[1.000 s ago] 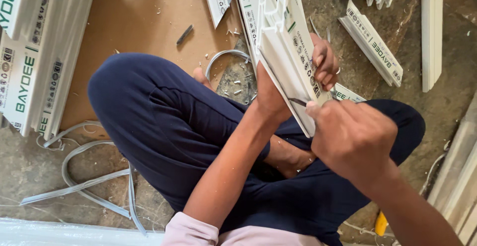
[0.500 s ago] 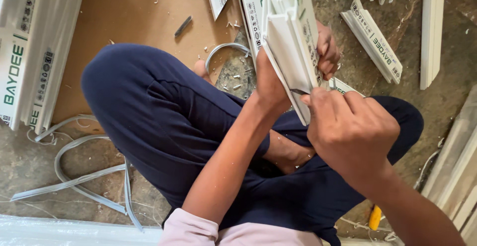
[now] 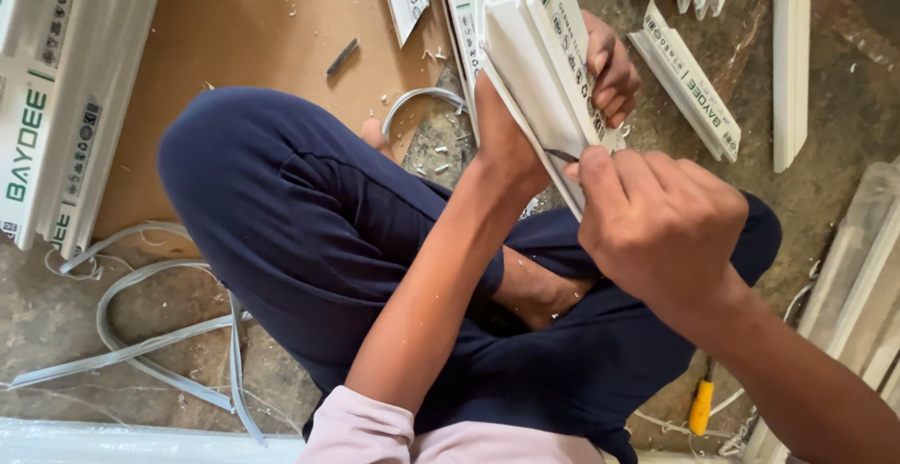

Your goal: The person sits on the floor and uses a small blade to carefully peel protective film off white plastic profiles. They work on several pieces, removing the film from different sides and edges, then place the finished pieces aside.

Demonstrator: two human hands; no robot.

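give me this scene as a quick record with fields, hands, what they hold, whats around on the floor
left hand: grips the white plastic profile piece, fingers wrapped round its far side
right hand: pinches a thin dark blade against the profile's edge
posture: seated on the floor, legs in dark blue trousers folded
left side: long white profiles on a brown board
floor: grey rubber strips, white shavings
upper right: short profile offcut
lower right: yellow-handled tool

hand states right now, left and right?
Left hand: closed around the white plastic profile, holding it up.
Right hand: closed, pinching a thin dark blade against the profile's edge.
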